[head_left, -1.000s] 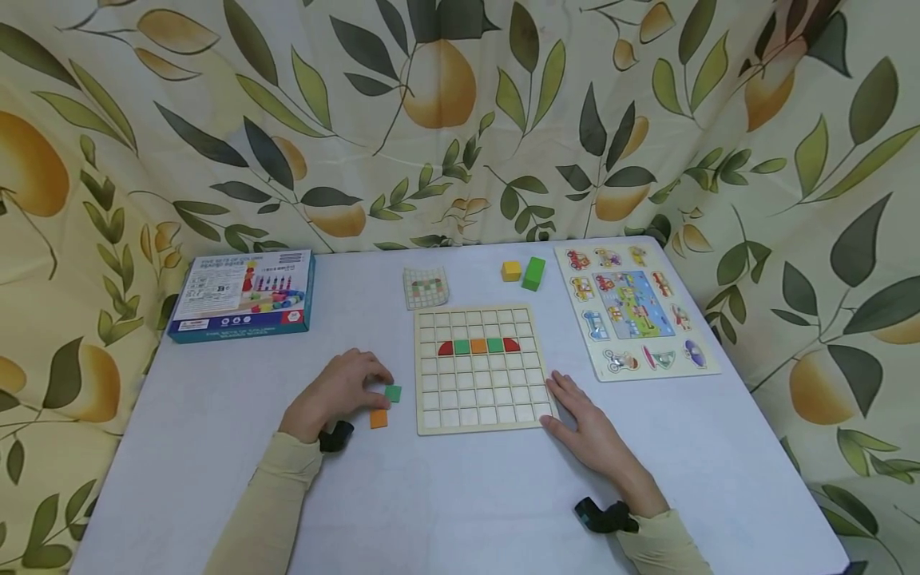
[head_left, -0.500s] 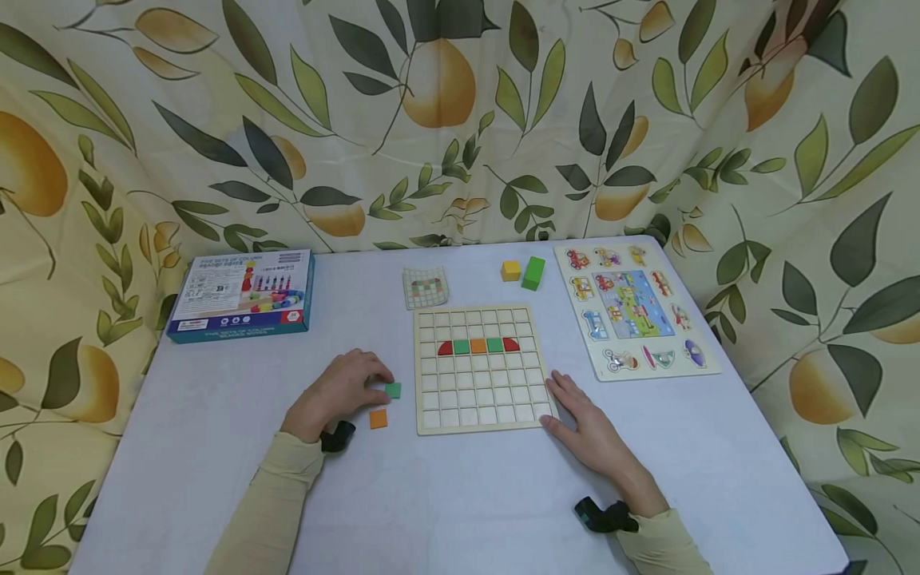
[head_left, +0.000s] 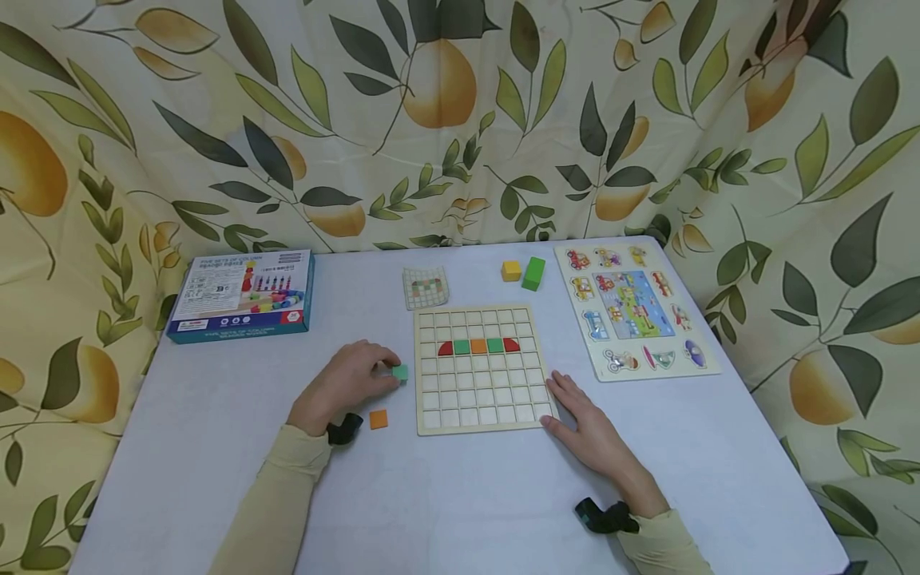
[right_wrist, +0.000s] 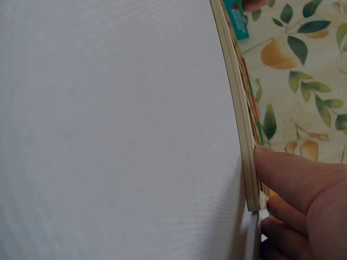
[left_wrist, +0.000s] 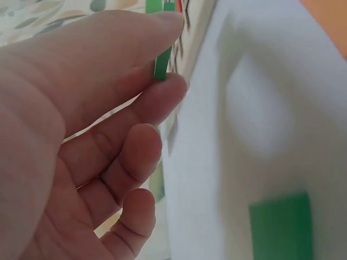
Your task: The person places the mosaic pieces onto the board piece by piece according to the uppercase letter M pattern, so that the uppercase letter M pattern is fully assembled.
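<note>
"Forward and slightly right: since the earlier frame, the left hand [head_left: 345, 378] has moved that way with its tile. Meanwhile the right hand [head_left: 585, 427] has stayed put."

"Take me through it, largest first."

"White-clothed tabletop [head_left: 496, 503]. Toward its far left corner, a blue-sided cardboard box [head_left: 208, 295]; toward its far right corner, a pale, flat puzzle board with picture pieces [head_left: 584, 347]. Between them and nearer the middle lies a light wooden board ruled into square cells [head_left: 485, 397]."

"And the hands?"

"Right fingers lie nearly straight along the wooden board's right edge, thumb at its near right corner, grasping nothing that I can see. Left thumb and index finger pinch a thin green square tile [head_left: 400, 374], just beside the board's left edge; the other fingers bend loosely."

"What's smaller?"

"Beyond the board's far edge: a grid-printed pattern card [head_left: 426, 287], a green rectangular block [head_left: 533, 273] and a yellow cube [head_left: 511, 271]. On the board, a row: red rounded tiles [head_left: 446, 348] at the ends, green squares [head_left: 461, 346] inside, one orange square [head_left: 477, 346] central. Near the left hand lies a loose orange square tile [head_left: 378, 418]; the left wrist view shows another green piece [left_wrist: 282, 225]."

"Which step, then?"

"Carrying a tile to the board, I judge. Next calls for clearing the left edge, then lowering it flat into a bare cell while the right hand steadies things. Which cell, I can't tell."
</note>
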The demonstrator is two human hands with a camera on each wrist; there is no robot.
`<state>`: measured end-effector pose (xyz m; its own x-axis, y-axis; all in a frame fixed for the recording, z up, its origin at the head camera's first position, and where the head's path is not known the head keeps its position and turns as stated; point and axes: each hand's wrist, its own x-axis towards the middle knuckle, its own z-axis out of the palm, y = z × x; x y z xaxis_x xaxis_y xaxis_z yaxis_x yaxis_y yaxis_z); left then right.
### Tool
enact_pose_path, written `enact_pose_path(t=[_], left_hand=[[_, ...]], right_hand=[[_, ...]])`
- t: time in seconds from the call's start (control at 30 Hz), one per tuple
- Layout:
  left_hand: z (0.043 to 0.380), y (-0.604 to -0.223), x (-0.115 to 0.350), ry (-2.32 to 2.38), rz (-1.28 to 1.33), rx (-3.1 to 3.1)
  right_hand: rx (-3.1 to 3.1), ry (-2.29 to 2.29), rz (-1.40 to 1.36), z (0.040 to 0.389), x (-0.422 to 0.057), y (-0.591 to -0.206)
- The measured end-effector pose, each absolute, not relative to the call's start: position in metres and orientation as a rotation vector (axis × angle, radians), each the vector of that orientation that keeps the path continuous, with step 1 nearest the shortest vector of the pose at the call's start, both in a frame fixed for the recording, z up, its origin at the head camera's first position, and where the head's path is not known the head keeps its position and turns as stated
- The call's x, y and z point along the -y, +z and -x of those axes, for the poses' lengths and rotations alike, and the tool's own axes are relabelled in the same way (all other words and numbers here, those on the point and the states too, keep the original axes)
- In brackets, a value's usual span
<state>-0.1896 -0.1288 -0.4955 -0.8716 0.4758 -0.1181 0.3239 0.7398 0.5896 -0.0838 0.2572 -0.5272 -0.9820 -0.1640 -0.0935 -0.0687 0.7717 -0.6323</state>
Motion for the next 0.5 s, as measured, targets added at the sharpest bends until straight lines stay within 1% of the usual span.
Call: enact_pose_path(t=[0.3, 0.5], left_hand=[[0.195, -0.490, 0.106, 0.836, -0.753, -2.728], [0.200, -0.489, 0.091, 0.842, -0.763, -2.741]], right_hand=[[-2.821, -0.994, 0.176, 0.083, -0.258, -0.529], [-2.823, -0.992, 0.177, 0.083, -0.258, -0.530]])
